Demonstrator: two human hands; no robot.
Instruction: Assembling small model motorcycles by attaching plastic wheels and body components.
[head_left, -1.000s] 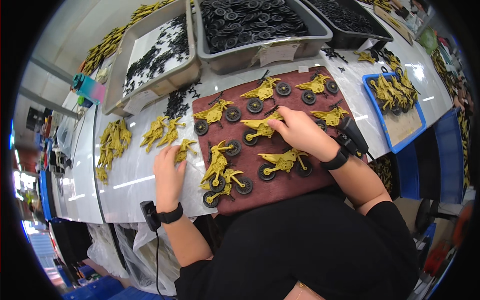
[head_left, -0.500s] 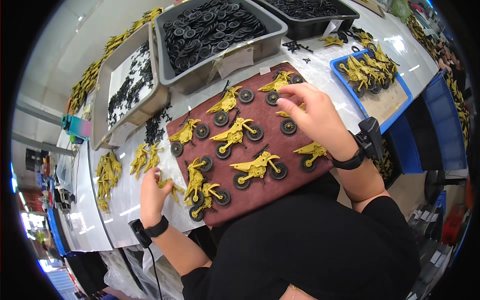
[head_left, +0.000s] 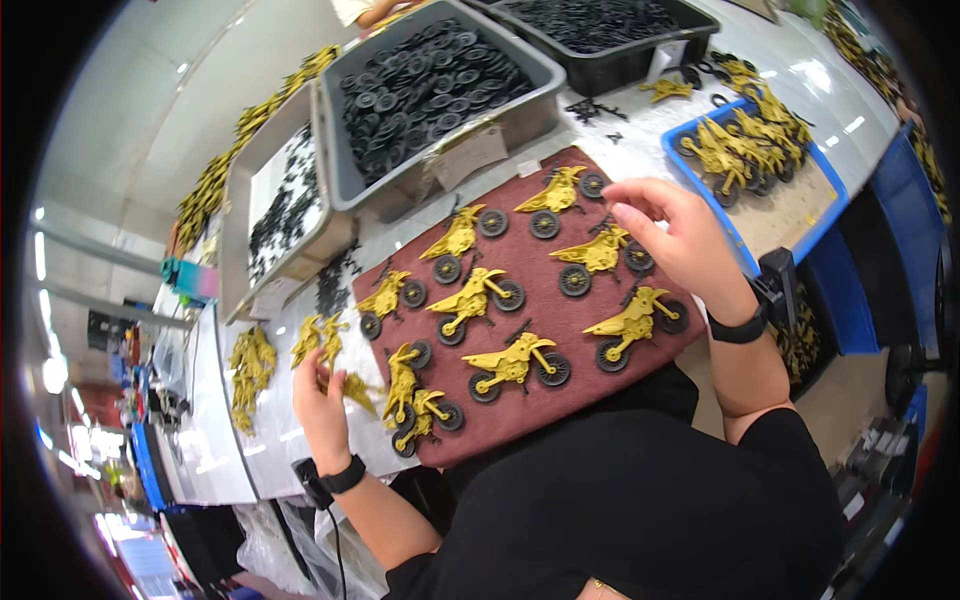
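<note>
Nine yellow toy motorcycles [head_left: 512,362] with black wheels lie on the maroon mat [head_left: 530,265] at the centre of the frame. Your right hand [head_left: 685,245], right of centre, is loosely curled, a narrow gap between thumb and fingers, just beside the uppermost motorcycle's wheel [head_left: 592,185]. Your left hand [head_left: 322,415], lower left, is half-curled next to a yellow part [head_left: 357,392]; whether it grips this cannot be told. Farther out on the white surface [head_left: 280,455] stand a grey bin [head_left: 530,118] of wheels, upper centre, and a blue tray [head_left: 828,212], upper right.
</note>
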